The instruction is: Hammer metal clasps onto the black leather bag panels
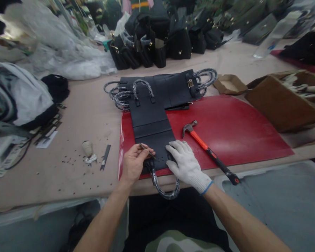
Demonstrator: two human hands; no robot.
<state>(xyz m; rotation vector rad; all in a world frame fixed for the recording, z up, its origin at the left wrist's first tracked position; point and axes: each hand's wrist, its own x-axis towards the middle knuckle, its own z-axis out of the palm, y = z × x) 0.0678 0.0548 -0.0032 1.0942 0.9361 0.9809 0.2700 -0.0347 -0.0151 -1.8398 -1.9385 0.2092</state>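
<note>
Workshop table [78, 101], pinkish cover. Nearest: film-wrapped handle [168, 195] overhangs front edge at near end of black bag panel [152, 119]; panel lies partly on red mat [231, 122]. Bare left hand [133, 162] pinches slim metal tool [148, 151], tip at panel. Gloved right hand [183, 159] rests along panel's edge; whether gripping, cannot tell. Claw hammer [206, 148] to its right. Far: black handbags [178, 40]. Judged risk: slack hold lets panel shift, tip skids, scratches. White strip [7, 162], left: lettering illegible.
</note>
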